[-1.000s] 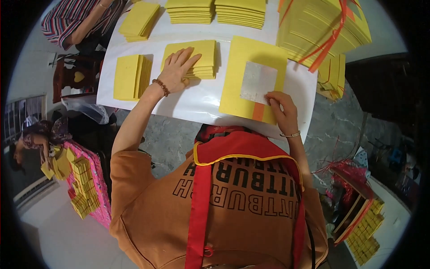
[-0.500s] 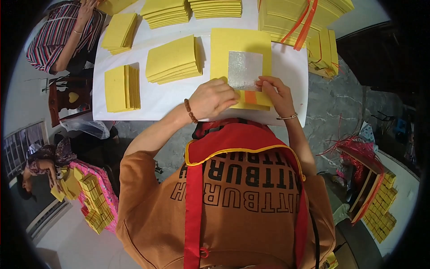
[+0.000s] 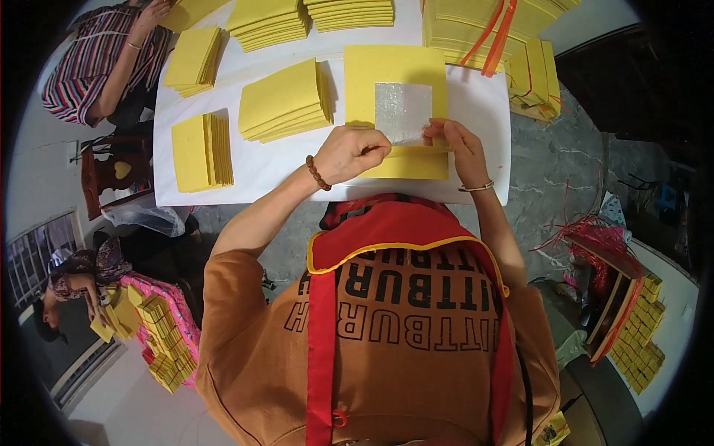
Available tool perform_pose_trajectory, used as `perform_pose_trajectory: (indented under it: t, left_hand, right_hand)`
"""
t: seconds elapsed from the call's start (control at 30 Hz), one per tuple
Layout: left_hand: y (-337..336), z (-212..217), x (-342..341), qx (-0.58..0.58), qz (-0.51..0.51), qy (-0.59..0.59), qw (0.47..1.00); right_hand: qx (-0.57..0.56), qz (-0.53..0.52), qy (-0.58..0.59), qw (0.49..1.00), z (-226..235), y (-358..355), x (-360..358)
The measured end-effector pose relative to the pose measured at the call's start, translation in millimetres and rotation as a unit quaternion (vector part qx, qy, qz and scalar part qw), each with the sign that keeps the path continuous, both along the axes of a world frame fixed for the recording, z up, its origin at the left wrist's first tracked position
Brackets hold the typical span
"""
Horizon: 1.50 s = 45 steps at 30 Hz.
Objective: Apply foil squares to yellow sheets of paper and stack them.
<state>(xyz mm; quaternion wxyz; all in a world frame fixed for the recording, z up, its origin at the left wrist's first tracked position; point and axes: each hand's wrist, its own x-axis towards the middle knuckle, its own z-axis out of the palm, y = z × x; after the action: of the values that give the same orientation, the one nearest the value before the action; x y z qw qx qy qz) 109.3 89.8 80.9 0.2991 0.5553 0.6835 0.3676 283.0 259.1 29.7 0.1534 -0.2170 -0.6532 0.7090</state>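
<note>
A yellow paper sheet [image 3: 394, 63] with a shiny silver square [image 3: 402, 111] in its middle lies in front of me on the white table. My left hand [image 3: 352, 154] is closed, thumb and fingers pinching the sheet's near edge at the left. At the right of that edge, beside the silver square, my right hand [image 3: 459, 145] also pinches the paper. Between the two hands the edge is raised and turned up. Plain yellow paper [image 3: 409, 164] shows below it, toward me. My fingers partly hide where they grip.
Several stacks of yellow paper [image 3: 286, 100] stand to the left and back on the table [image 3: 476, 149]. Bundles tied with red strips [image 3: 494, 41] lie at the back right. Another person [image 3: 111, 63] is at the far left; a further person [image 3: 82, 279] handles yellow paper lower left.
The near edge of the sheet has been turned up away from me, and the orange patch there is now covered. My left hand's fingers have closed into a pinch.
</note>
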Motion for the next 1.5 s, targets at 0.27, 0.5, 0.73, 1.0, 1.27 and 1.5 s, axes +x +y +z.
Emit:
perform_pose_trajectory:
  t: [0.27, 0.5, 0.73, 1.0, 1.27, 1.5]
  left_hand:
    - [2, 3, -5, -0.077, 0.038, -0.092, 0.992]
    - [3, 3, -7, -0.089, 0.042, -0.135, 0.986]
    - [0, -4, -17, -0.122, 0.045, -0.184, 0.974]
    - [-17, -12, -36, 0.107, -0.033, 0.244, 0.963]
    - [-47, 3, -6, 0.065, -0.056, 0.190, 0.978]
    - [-17, -20, -8, -0.048, 0.202, -0.040, 0.977]
  right_hand:
    - [0.091, 0.015, -0.016, 0.996, 5, 4, 2]
    - [0.070, 0.033, -0.015, 0.997, -4, 9, 5]
    - [0.195, 0.044, 0.018, 0.980, -7, 8, 8]
    - [0.040, 0.039, 0.078, 0.995, -4, 10, 6]
    - [0.345, 0.163, 0.008, 0.924, 35, 4, 29]
    - [0.180, 0.022, -0.113, 0.977, 20, 0, -4]
